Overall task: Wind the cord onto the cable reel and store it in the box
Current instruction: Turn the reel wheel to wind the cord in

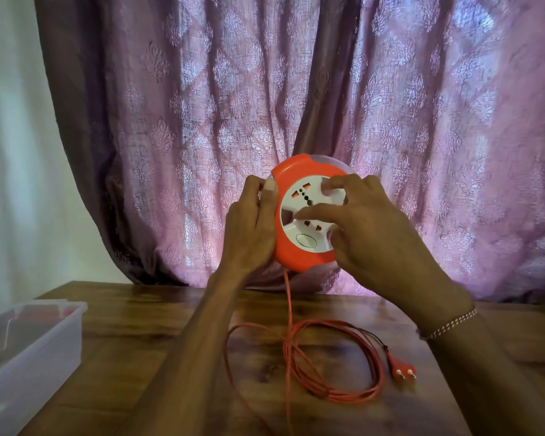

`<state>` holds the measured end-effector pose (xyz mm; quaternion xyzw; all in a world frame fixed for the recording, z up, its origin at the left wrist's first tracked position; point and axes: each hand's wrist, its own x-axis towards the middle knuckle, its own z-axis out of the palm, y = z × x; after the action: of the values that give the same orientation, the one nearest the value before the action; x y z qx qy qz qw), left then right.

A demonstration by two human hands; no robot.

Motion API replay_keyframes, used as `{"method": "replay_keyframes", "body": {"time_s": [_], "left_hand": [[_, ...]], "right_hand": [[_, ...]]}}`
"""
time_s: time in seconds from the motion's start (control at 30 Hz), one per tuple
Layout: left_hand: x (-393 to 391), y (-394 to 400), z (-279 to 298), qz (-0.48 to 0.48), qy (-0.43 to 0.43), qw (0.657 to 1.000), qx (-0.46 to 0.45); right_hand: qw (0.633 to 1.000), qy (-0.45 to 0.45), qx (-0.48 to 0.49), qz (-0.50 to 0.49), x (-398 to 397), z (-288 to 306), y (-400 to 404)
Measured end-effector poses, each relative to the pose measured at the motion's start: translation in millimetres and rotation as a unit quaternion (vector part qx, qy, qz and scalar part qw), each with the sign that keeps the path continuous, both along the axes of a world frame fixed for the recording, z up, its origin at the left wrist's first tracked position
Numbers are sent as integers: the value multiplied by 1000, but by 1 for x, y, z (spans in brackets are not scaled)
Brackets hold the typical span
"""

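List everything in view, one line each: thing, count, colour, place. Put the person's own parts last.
cable reel: one, orange with a white socket face, held up above the table
cord: one, orange, hangs from the reel and lies in loose loops on the table
plug: one, orange, two pins, on the table right of the loops
box: one, clear plastic, left edge of the table
table: one, brown wood
curtain: one, purple patterned, behind the table
bracelet: one, beaded, right wrist
left hand: grips the reel's left rim
right hand: fingers on the white face
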<state>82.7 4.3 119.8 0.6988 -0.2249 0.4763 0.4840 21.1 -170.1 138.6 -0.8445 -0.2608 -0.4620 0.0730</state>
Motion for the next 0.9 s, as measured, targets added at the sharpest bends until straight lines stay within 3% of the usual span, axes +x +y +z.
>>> {"method": "replay_keyframes", "body": {"time_s": [0.1, 0.37, 0.5, 0.7, 0.9], "left_hand": [[1, 1, 0, -1, 0, 1000, -3], [2, 1, 1, -2, 2, 1000, -7], [0, 0, 1, 2, -1, 1000, 1], [-2, -1, 1, 3, -11, 1000, 4], [3, 1, 0, 20, -1, 1000, 3]], "right_hand": [[998, 30, -28, -37, -4, 1, 3], [998, -10, -32, -50, 2, -3, 4], [999, -25, 1, -48, 1, -7, 5], [984, -63, 132, -103, 2, -8, 13], [989, -93, 98, -55, 9, -7, 9]]}}
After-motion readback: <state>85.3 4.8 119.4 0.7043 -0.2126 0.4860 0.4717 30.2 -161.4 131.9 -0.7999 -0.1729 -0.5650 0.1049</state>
